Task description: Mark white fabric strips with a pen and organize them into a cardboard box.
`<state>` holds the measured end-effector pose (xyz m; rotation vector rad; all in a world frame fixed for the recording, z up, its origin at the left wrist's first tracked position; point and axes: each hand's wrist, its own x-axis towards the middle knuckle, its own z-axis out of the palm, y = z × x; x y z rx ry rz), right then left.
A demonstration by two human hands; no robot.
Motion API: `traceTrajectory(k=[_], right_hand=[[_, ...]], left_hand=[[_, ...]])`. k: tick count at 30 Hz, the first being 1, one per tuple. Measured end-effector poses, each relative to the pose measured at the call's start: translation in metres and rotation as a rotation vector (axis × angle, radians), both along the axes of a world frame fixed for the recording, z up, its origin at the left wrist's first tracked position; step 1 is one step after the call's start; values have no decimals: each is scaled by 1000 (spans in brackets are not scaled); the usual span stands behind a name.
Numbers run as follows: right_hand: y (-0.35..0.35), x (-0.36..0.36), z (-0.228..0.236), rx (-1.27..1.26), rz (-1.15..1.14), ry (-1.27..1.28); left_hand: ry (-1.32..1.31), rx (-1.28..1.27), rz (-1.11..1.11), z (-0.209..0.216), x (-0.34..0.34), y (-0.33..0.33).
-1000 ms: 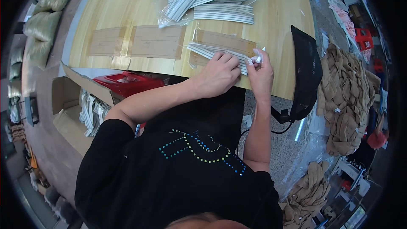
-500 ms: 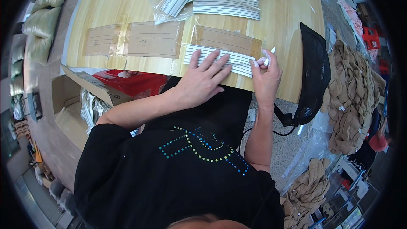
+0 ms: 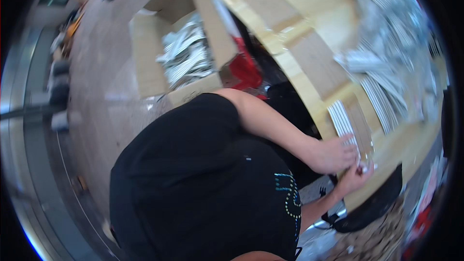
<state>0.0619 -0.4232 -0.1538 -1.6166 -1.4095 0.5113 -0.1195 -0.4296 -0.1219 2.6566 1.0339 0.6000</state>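
My left hand (image 3: pixel 332 154) lies flat, fingers stretched, on a row of white strips with dark stripes (image 3: pixel 341 118) near the table's edge. Beside those strips, a brown card rectangle (image 3: pixel 358 116) is taped to the wooden table (image 3: pixel 304 79). At the near end of the strips, my right hand (image 3: pixel 355 179) is closed round a small white pen-like piece (image 3: pixel 370 167) with a pointed end. Motion blur hides its exact kind. More striped strips (image 3: pixel 381 106) lie beyond the card, next to a clear plastic bag of strips (image 3: pixel 394 34).
Two more taped brown cards (image 3: pixel 317 63) lie along the table. An open cardboard box (image 3: pixel 150 63) of striped strips stands left of it, beside a red plastic thing (image 3: pixel 244 70). A black mesh piece (image 3: pixel 374 208) hangs at the table's near end; brown cloth (image 3: pixel 374 237) lies below.
The whole view has swung left, showing more floor and the cardboard box. The table now appears tilted at the right. Both hands remain at the same strips.
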Motion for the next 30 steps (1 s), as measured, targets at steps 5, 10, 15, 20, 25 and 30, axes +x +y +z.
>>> traceTrajectory(k=[5,10,15,20,25,30], right_hand=[[3,-14,5,-79,28,-21],[7,-14,0,-54,46,-21],[0,-7,8,-53,-41,-70],[1,-18,-2,-42,-12,50],[-2,-32,11,-42,-11,-61],[-13,-21,23,-90,-13,-43]], left_hand=[[45,175,161,-40,1,-12],[111,68,209,-27,-51,-16],[147,18,240,-12,-59,-15],[92,-39,100,2,-31,-5],[113,-35,-41,-7,-21,5],[93,-34,-83,-4,-17,4]])
